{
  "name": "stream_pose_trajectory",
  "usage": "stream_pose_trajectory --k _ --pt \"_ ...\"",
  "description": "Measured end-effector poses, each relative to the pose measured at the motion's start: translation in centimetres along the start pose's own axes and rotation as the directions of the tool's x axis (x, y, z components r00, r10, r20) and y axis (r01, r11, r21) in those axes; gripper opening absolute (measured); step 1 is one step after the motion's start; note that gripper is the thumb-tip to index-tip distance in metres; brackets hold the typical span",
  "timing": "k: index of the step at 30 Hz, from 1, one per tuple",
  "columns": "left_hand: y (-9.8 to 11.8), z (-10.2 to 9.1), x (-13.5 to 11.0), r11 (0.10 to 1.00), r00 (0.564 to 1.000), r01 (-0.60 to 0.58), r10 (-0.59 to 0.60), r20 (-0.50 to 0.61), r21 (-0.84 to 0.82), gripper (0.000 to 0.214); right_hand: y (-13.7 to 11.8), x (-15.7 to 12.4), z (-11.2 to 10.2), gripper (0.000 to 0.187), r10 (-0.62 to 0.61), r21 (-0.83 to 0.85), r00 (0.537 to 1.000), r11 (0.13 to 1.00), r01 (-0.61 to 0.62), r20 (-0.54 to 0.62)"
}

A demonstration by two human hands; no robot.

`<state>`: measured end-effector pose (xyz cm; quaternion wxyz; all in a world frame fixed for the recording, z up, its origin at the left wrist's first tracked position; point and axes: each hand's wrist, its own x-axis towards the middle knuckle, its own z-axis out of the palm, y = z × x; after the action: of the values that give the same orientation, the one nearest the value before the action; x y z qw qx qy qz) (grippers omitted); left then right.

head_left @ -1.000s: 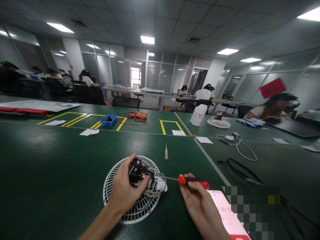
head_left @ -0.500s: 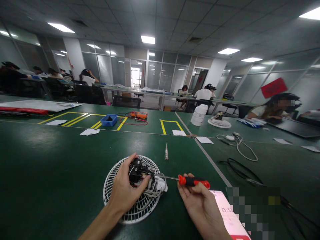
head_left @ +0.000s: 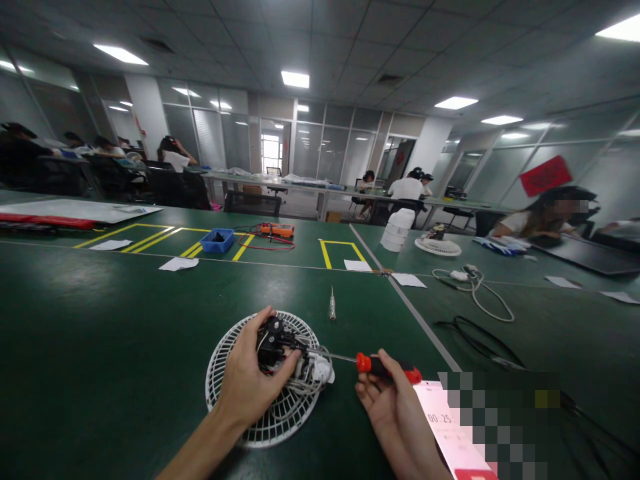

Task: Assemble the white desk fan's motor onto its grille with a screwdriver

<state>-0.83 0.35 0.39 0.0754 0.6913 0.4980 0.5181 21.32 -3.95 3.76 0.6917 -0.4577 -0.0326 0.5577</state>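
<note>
A white round fan grille (head_left: pixel 235 413) lies flat on the green table. On it sits a black and white motor assembly (head_left: pixel 293 357) with loose wires. My left hand (head_left: pixel 247 380) is closed around the assembly from the left. My right hand (head_left: pixel 390 407) grips the red and black handle of a screwdriver (head_left: pixel 383 365). Its thin metal shaft runs left and its tip rests in the assembly.
A small clear-handled screwdriver (head_left: pixel 332 305) lies beyond the grille. A phone with a pink screen (head_left: pixel 450 427) lies by my right wrist. White and black cables (head_left: pixel 480 293) lie to the right. A blue bin (head_left: pixel 217 241), an orange multimeter (head_left: pixel 277 230) and another fan (head_left: pixel 438 246) stand farther back. Other people sit at distant tables.
My right hand's fingers have shifted on the screwdriver handle, curling more over it. The left hand and the assembly have stayed in place.
</note>
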Motion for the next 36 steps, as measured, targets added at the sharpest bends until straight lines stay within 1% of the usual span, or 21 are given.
stream_pose_trajectory --k 5,9,11,17,22,25,27,28,29,31,33,36 --pt "0.0 0.0 0.0 1.000 1.000 -0.001 0.001 0.011 0.007 0.074 -0.2 0.3 -0.4 0.033 0.010 0.056 1.000 0.998 -0.011 0.028" --pt "0.0 0.1 0.0 1.000 1.000 -0.014 0.014 0.003 0.013 0.073 -0.3 0.3 -0.4 0.027 0.034 0.084 0.993 0.995 -0.044 0.114" --pt "0.0 0.1 0.0 1.000 1.000 -0.022 0.022 0.001 0.016 0.073 -0.2 0.3 -0.4 0.023 0.039 0.074 0.990 0.996 -0.049 0.137" --pt "0.1 0.1 0.1 0.999 1.000 -0.023 0.022 0.008 0.024 0.073 0.0 0.3 -0.3 0.016 0.031 0.039 0.995 0.999 -0.035 0.099" --pt "0.2 0.2 0.1 0.999 1.000 -0.027 0.026 0.006 0.025 0.072 -0.5 0.0 0.4 0.013 0.034 0.047 0.999 0.998 -0.035 0.021" --pt "0.3 0.1 0.1 0.999 1.000 -0.028 0.028 0.012 0.021 0.070 -0.4 0.2 0.4 0.019 0.015 0.018 0.999 1.000 -0.014 -0.038" --pt "0.3 0.0 0.1 0.999 0.999 -0.038 0.038 0.017 0.020 0.070 -0.2 0.5 0.0 0.030 -0.038 -0.060 0.999 0.997 0.038 -0.004" --pt "0.2 0.0 0.0 0.999 0.999 -0.042 0.042 0.020 0.018 0.069 -0.1 0.7 -0.2 0.037 -0.072 -0.128 0.996 0.989 0.078 0.057" --pt "0.2 0.0 0.0 0.999 0.999 -0.046 0.045 0.023 0.015 0.068 0.0 0.8 -0.5 0.042 -0.124 -0.212 0.984 0.966 0.150 0.129" --pt "0.1 0.0 0.0 0.999 0.999 -0.048 0.048 0.024 0.006 0.067 0.1 0.7 -0.9 0.050 -0.177 -0.411 0.941 0.865 0.288 0.287" --pt "0.1 0.0 0.1 0.999 0.999 -0.045 0.045 0.022 0.000 0.066 0.1 0.5 -1.1 0.058 -0.191 -0.551 0.886 0.722 0.418 0.422" --pt "0.1 0.1 0.2 1.000 0.999 -0.027 0.027 0.020 0.001 0.066 0.4 0.4 -1.3 0.060 -0.255 -0.668 0.805 0.455 0.589 0.535"
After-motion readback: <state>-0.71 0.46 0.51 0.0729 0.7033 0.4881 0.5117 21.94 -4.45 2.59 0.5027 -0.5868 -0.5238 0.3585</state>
